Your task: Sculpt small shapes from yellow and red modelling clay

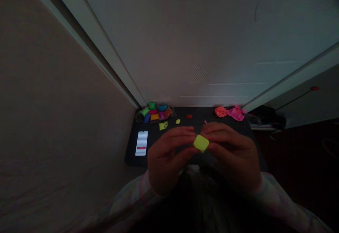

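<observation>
- Head view: the frame is dim, and both hands meet above a dark tabletop (212,118) set against a pale wall.
- The left hand (165,158) and right hand (233,155) share one clay block (201,143), yellow and roughly square, held in the air between them, near the chest.
- Each grip is closed to a pinch on the block's opposite edges, fingertips above and thumb below. How hard they press cannot be told.
- By its look the block is light and soft, so it will likely dent under firm fingers. It is best held by its edges or flat faces with light pressure.
- A lit phone (141,143) lies on the tabletop's left part.
- Behind it sits a heap of coloured packets (156,112), with two yellow scraps (163,125) and a red bit (189,116) near.
- At the far right lie an orange piece (220,111) and, touching it, a pink piece (236,113).
</observation>
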A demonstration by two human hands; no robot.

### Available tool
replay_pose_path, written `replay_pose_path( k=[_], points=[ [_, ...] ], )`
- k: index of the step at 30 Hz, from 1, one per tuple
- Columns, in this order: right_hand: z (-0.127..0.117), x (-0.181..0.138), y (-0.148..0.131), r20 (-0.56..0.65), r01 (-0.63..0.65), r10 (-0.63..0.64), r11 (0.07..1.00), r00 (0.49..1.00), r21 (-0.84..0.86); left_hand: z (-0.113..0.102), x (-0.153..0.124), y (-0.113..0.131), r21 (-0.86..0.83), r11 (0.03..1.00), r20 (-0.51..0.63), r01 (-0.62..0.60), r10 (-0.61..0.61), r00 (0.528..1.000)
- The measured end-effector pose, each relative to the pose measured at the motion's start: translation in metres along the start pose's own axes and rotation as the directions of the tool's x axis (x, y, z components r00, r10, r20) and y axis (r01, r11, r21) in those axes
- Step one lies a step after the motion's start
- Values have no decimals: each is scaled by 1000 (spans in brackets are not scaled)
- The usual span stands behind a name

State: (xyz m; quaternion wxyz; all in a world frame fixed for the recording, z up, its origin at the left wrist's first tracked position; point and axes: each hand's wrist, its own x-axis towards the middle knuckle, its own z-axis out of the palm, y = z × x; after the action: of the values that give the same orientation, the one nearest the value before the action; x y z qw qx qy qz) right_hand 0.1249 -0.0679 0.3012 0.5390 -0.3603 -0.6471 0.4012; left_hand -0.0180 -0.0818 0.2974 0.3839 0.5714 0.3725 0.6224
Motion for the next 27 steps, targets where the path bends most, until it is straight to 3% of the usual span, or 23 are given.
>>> replay_pose_path(
  k=[9, 17, 27],
  points=[
    [-3, 2, -4, 51, -51, 52, 998, 997, -21, -3, -1, -1, 40, 998, 41, -49, 47, 998],
    [-4, 3, -6, 63, 11, -6, 996, 998, -85, -4, -2, -2, -6, 1000, 52, 15, -15, 999],
    [-7, 3, -7, 116, -29, 38, 996, 992, -82, -6, 1, 3, -35, 998, 85, 60, -57, 995]
  ],
)
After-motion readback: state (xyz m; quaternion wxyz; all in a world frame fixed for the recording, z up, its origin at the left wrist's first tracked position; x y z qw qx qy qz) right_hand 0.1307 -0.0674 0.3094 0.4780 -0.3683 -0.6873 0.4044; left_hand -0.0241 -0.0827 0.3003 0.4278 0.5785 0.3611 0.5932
